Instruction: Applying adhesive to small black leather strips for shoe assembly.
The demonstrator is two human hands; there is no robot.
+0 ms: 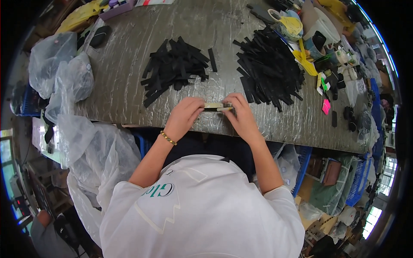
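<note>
Near the front edge of the table, a short pale strip with a dark band along its underside is held between my two hands. My left hand, with a beaded bracelet on its wrist, pinches the left end between thumb and fingers. At the other end, my right hand is closed on it with bent fingers. What exactly the strip is, I cannot make out. Beyond my left hand lies a loose pile of black strips. A larger, denser pile of black strips sits beyond my right hand. One single black strip lies between the piles.
Clear plastic bags crowd the table's left side. On the right stand a white tub, yellow ribbon, a pink tag and small tools. A blue crate sits under the table's right edge. Another person is at the lower left.
</note>
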